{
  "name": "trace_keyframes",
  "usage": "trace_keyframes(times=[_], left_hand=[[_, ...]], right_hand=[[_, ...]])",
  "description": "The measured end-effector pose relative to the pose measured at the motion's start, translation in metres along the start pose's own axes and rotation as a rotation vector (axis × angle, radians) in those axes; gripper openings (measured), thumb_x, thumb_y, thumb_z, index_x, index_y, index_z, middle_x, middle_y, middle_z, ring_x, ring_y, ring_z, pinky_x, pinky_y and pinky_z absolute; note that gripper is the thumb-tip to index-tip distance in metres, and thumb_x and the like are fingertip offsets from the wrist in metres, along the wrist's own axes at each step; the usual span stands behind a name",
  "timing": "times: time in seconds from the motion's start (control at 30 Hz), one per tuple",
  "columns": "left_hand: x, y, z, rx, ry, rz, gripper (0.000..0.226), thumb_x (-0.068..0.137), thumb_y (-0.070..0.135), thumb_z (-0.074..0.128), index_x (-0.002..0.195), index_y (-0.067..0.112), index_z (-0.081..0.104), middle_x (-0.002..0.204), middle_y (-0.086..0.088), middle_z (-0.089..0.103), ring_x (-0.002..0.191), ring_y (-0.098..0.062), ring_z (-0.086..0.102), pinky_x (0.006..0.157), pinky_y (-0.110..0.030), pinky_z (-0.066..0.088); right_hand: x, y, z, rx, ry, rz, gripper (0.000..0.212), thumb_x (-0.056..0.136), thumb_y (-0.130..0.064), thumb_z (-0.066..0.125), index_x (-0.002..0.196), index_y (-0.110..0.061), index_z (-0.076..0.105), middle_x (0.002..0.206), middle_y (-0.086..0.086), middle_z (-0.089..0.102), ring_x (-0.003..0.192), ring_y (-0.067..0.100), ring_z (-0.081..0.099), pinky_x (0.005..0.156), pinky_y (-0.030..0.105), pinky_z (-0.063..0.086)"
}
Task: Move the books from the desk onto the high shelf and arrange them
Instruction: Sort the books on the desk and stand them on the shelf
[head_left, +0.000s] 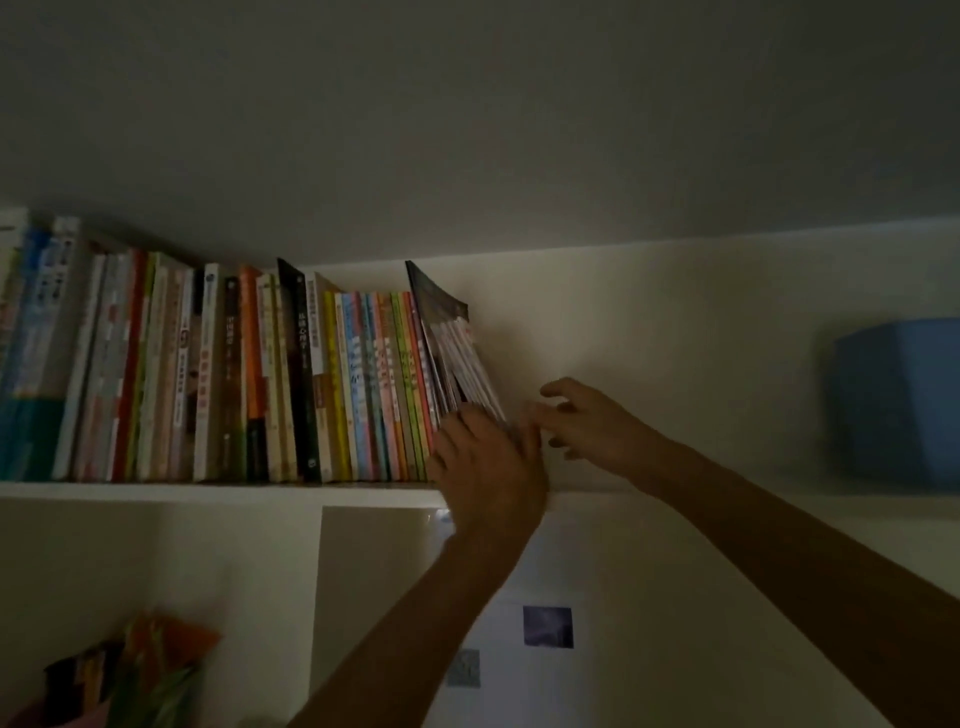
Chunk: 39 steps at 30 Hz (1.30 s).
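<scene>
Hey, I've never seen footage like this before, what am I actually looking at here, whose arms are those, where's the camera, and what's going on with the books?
There is no machine here: a person wears one wide-angle camera on the head, so you see their own two arms reaching up. The picture looks up at a high white shelf just under the ceiling. A long row of books stands on it. At the right end of the row, a bundle of thin books leans to the left. The left hand rests against the bottom of that bundle, fingers fairly straight. The right hand is just to its right, fingers spread, holding nothing. Farther right on the shelf is a blurred blue box. The room is dim, so titles are unreadable.
</scene>
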<state>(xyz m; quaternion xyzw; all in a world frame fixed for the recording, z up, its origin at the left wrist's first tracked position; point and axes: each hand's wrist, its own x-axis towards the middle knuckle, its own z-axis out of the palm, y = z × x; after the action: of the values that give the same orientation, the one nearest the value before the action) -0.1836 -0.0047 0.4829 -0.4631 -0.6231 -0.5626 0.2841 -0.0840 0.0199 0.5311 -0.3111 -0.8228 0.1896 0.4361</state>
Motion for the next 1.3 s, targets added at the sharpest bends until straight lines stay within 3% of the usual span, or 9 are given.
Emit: trace_keyframes(times=[0.13, 0.27, 0.4, 0.53, 0.63, 0.77, 0.93, 1.1, 1.3], left_hand=[[0.013, -0.054, -0.025, 0.098, -0.024, 0.155, 0.042, 0.096, 0.036, 0.04, 0.13, 0.011, 0.044, 0.131, -0.013, 0.039, 0.119, -0.028, 0.038, 0.098, -0.04, 0.031], [0.026, -0.082, -0.033, 0.124, -0.06, 0.038, 0.034, 0.096, 0.026, 0.044, 0.125, 0.01, 0.047, 0.131, -0.015, 0.04, 0.121, -0.031, 0.037, 0.102, -0.046, 0.029], [0.027, -0.086, -0.026, 0.128, -0.092, 0.063, 0.029, 0.099, 0.03, 0.035, 0.118, 0.016, 0.052, 0.122, -0.008, 0.047, 0.116, -0.025, 0.045, 0.103, -0.045, 0.027], [0.027, -0.088, -0.023, 0.128, -0.063, 0.068, 0.032, 0.098, 0.029, 0.036, 0.119, 0.012, 0.053, 0.12, -0.013, 0.049, 0.112, -0.029, 0.048, 0.1, -0.046, 0.034], [0.022, -0.085, -0.027, -0.042, -0.036, 0.159, 0.035, 0.094, 0.029, 0.037, 0.113, 0.005, 0.055, 0.113, -0.019, 0.052, 0.102, -0.034, 0.052, 0.088, -0.049, 0.046], [-0.041, -0.059, -0.033, -0.256, -0.01, 0.5, 0.027, 0.093, 0.022, 0.044, 0.111, 0.008, 0.057, 0.106, -0.006, 0.054, 0.098, -0.018, 0.049, 0.082, -0.026, 0.037], [-0.157, -0.025, 0.023, -0.501, -0.395, 0.62, 0.028, 0.092, 0.024, 0.042, 0.108, 0.011, 0.062, 0.106, -0.001, 0.059, 0.097, -0.012, 0.054, 0.085, -0.022, 0.041], [-0.325, 0.005, 0.108, -0.537, -1.043, 0.522, 0.039, 0.089, 0.036, 0.035, 0.108, 0.014, 0.062, 0.107, -0.002, 0.058, 0.094, -0.017, 0.06, 0.078, -0.024, 0.044], [-0.522, 0.052, 0.164, -0.515, -1.647, 0.499, 0.022, 0.092, 0.018, 0.05, 0.11, 0.012, 0.061, 0.11, -0.007, 0.056, 0.1, -0.023, 0.059, 0.084, -0.024, 0.041]], right_hand=[[0.007, -0.01, 0.019, 0.064, -0.157, -0.08, 0.045, 0.087, -0.042, 0.059, 0.128, -0.027, 0.045, 0.102, -0.013, 0.054, 0.092, 0.004, 0.055, 0.071, 0.011, 0.044], [0.023, -0.005, 0.031, -0.096, -0.074, -0.185, 0.067, 0.084, -0.032, 0.068, 0.14, -0.02, 0.034, 0.117, -0.003, 0.048, 0.099, 0.007, 0.045, 0.058, 0.007, 0.035], [0.041, -0.001, 0.042, 0.034, -0.117, -0.15, 0.068, 0.081, -0.022, 0.072, 0.137, -0.013, 0.035, 0.133, 0.006, 0.049, 0.11, 0.015, 0.05, 0.089, 0.023, 0.045], [0.04, 0.0, 0.043, 0.012, -0.113, -0.127, 0.065, 0.083, -0.029, 0.07, 0.135, -0.012, 0.035, 0.128, 0.006, 0.052, 0.112, 0.018, 0.052, 0.089, 0.026, 0.044], [0.017, -0.001, 0.039, -0.187, 0.053, -0.222, 0.064, 0.086, -0.036, 0.065, 0.137, -0.011, 0.037, 0.129, 0.008, 0.049, 0.111, 0.016, 0.048, 0.074, 0.015, 0.034], [-0.064, 0.026, 0.014, -0.235, 0.357, -0.424, 0.041, 0.088, -0.03, 0.063, 0.125, -0.015, 0.053, 0.113, -0.002, 0.053, 0.099, 0.001, 0.045, 0.075, 0.007, 0.034], [-0.2, 0.127, -0.019, -0.448, 0.357, -0.213, 0.026, 0.086, -0.022, 0.059, 0.11, -0.013, 0.063, 0.106, -0.008, 0.056, 0.098, -0.005, 0.047, 0.089, 0.005, 0.035], [-0.364, 0.26, -0.016, -0.549, 0.15, 0.372, 0.02, 0.084, -0.01, 0.063, 0.104, -0.007, 0.065, 0.103, 0.012, 0.065, 0.096, 0.033, 0.062, 0.087, 0.041, 0.047], [-0.561, 0.352, -0.029, -0.592, -0.16, 1.002, 0.031, 0.096, -0.025, 0.047, 0.125, -0.017, 0.051, 0.131, 0.004, 0.047, 0.125, 0.021, 0.041, 0.102, 0.03, 0.031]])
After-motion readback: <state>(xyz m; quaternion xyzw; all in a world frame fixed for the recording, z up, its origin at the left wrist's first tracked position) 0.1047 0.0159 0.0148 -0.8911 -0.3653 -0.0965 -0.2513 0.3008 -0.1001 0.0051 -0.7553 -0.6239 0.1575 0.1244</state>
